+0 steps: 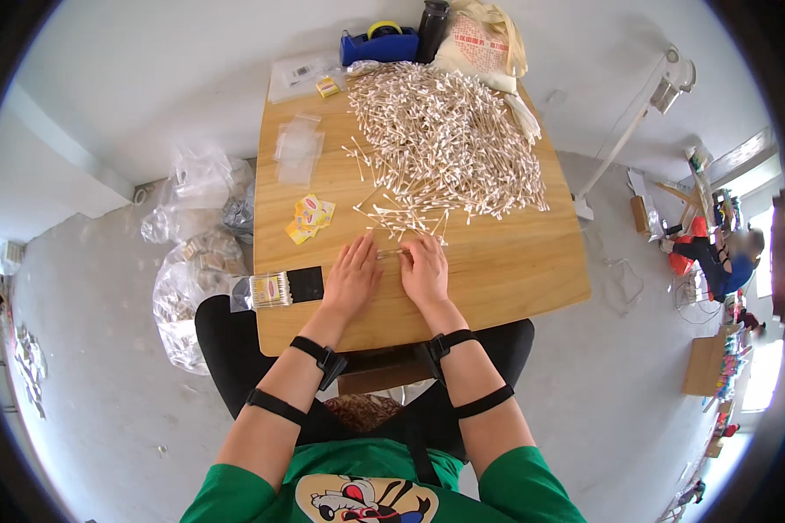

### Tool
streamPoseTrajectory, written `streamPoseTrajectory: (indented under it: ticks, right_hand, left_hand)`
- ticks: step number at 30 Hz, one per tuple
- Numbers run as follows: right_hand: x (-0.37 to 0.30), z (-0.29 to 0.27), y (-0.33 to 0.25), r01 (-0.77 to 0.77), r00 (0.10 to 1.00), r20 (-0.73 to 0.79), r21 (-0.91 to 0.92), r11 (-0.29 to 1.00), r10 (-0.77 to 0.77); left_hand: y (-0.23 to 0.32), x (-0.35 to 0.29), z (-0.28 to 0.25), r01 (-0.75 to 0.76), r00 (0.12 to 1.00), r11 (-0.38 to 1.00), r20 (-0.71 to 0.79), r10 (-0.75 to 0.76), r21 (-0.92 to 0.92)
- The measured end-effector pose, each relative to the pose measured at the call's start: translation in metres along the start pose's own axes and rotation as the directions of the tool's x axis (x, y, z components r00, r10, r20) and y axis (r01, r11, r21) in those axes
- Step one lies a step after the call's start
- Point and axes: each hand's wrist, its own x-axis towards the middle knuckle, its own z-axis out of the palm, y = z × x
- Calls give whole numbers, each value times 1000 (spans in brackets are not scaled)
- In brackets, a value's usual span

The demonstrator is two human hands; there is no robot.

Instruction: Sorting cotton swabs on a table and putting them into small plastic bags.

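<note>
A large heap of cotton swabs (449,139) covers the far half of the wooden table, with looser swabs spilling toward me. My left hand (353,275) lies palm down near the front edge, fingers stretched out. Just to its right, my right hand (426,272) has its fingers bent down at the ends of a few swabs (391,253) that lie between both hands. The fingertips of the right hand are partly hidden. Left of my left hand rests a clear bag packed with swabs and a yellow label (270,289), its end on a black strip (305,284).
Yellow printed cards (310,218) and clear empty bags (299,150) lie on the table's left. A blue tape dispenser (378,45), dark bottle (433,30) and cloth bag (481,48) stand at the back. Plastic sacks (199,288) sit on the floor at left; a person (715,261) is far right.
</note>
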Motion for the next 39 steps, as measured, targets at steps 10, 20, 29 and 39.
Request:
streamPoseTrajectory:
  ticks: [10, 20, 29, 39]
  right_hand:
    - [-35, -12, -15, -149, 985, 128, 271, 951, 118]
    - [-25, -38, 18, 31, 999, -41, -21, 999, -32]
    - [-21, -29, 24, 22, 1000, -12, 25, 999, -22]
    - [-5, -5, 3, 66, 967, 223, 263, 962, -127]
  left_hand:
    - [14, -49, -27, 44, 999, 997, -9, -45, -65]
    - [14, -51, -25, 29, 996, 999, 80, -32, 45]
    - [16, -50, -28, -3, 997, 999, 73, 6, -50]
    - [13, -50, -25, -40, 999, 994, 22, 42, -101]
